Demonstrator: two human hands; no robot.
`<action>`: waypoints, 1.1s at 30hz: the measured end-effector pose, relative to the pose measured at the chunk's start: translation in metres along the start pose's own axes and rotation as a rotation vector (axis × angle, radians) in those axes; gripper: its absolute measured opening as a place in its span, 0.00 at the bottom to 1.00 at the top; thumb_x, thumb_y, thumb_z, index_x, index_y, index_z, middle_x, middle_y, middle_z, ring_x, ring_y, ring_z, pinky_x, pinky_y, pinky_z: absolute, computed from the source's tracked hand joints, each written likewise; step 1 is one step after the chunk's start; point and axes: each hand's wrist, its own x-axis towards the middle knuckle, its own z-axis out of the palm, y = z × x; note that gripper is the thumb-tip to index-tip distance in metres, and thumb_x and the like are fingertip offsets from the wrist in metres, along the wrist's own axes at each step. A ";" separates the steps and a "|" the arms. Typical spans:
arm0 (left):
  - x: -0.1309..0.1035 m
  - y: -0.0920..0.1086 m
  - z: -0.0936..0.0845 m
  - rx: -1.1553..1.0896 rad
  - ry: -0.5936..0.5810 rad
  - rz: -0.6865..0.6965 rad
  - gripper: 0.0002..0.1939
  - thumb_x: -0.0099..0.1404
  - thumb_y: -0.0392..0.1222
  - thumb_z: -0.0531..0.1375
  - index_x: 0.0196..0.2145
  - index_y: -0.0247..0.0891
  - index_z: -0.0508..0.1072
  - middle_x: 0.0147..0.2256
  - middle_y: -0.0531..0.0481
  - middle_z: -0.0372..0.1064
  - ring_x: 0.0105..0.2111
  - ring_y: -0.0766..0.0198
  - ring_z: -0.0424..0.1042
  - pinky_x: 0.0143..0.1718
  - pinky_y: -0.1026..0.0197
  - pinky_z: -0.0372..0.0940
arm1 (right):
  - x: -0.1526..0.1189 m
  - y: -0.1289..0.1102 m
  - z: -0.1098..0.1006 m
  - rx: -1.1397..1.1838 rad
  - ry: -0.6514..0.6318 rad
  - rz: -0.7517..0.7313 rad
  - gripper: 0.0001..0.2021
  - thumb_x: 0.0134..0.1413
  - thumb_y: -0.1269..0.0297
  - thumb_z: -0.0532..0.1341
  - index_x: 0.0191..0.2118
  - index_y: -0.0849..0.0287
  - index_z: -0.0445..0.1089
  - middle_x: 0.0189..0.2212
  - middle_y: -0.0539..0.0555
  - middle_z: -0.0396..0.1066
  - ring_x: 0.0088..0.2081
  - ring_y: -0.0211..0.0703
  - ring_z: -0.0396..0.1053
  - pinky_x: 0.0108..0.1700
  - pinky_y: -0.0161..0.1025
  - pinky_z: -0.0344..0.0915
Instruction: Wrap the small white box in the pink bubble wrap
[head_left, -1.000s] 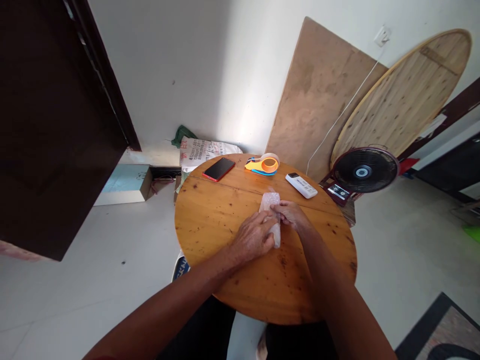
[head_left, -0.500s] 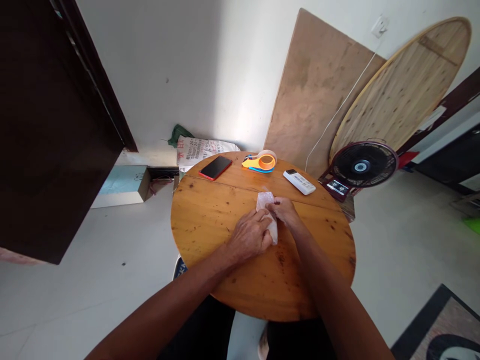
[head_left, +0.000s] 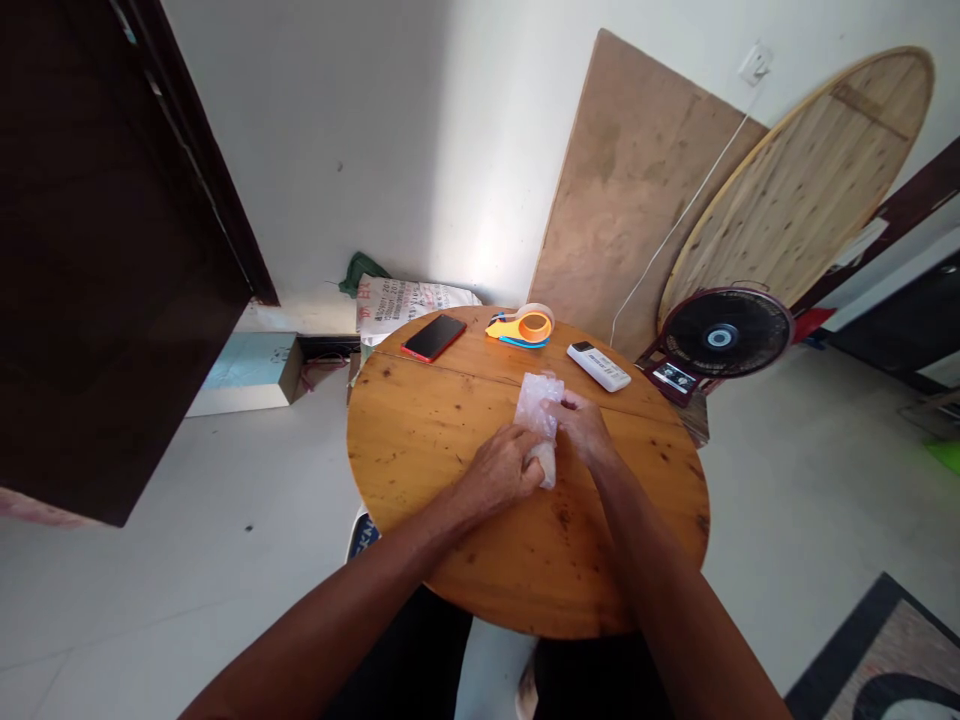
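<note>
Far end of bubble-wrap bundle (head_left: 538, 415) now lifted and bunched vs 0.5 s ago, when it lay flatter; wrap looks to be getting folded over (judgement). Left hand (head_left: 501, 470) clamps near end, right hand (head_left: 583, 428) pinches raised flap, fingers closed. Bundle mid round wooden table (head_left: 450, 450). Beyond: phone (head_left: 433, 337), tape dispenser (head_left: 523, 327), remote (head_left: 598, 366); fan (head_left: 724, 335) on floor, boards vs wall.

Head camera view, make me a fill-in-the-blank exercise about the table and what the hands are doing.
1. Both hands, left hand and right hand, hold a bubble-wrapped ____ over the table.
2. The phone has a ____ edge.
3. The tape dispenser lies between the phone and the ____.
4. Beyond the table stands a black ____.

Missing: bundle; red; remote; fan
</note>
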 end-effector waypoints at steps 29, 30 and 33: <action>0.004 -0.019 0.008 -0.369 0.110 -0.245 0.22 0.53 0.40 0.61 0.47 0.37 0.66 0.40 0.49 0.69 0.40 0.62 0.68 0.42 0.59 0.65 | -0.064 -0.013 -0.007 0.110 -0.183 -0.185 0.09 0.49 0.61 0.62 0.35 0.60 0.70 0.31 0.51 0.73 0.34 0.41 0.70 0.40 0.38 0.66; 0.004 -0.020 0.009 -0.423 0.094 -0.262 0.19 0.53 0.40 0.61 0.44 0.37 0.67 0.37 0.51 0.69 0.36 0.64 0.68 0.38 0.62 0.65 | -0.067 -0.012 -0.006 0.086 -0.167 -0.199 0.09 0.49 0.61 0.62 0.35 0.60 0.71 0.32 0.51 0.74 0.34 0.42 0.70 0.40 0.38 0.66; 0.005 -0.022 0.011 -0.563 0.061 -0.276 0.14 0.52 0.39 0.61 0.37 0.37 0.66 0.31 0.54 0.67 0.29 0.68 0.66 0.30 0.67 0.61 | -0.076 -0.007 -0.006 0.017 -0.129 -0.268 0.07 0.49 0.63 0.60 0.34 0.58 0.71 0.37 0.52 0.75 0.39 0.45 0.71 0.43 0.40 0.66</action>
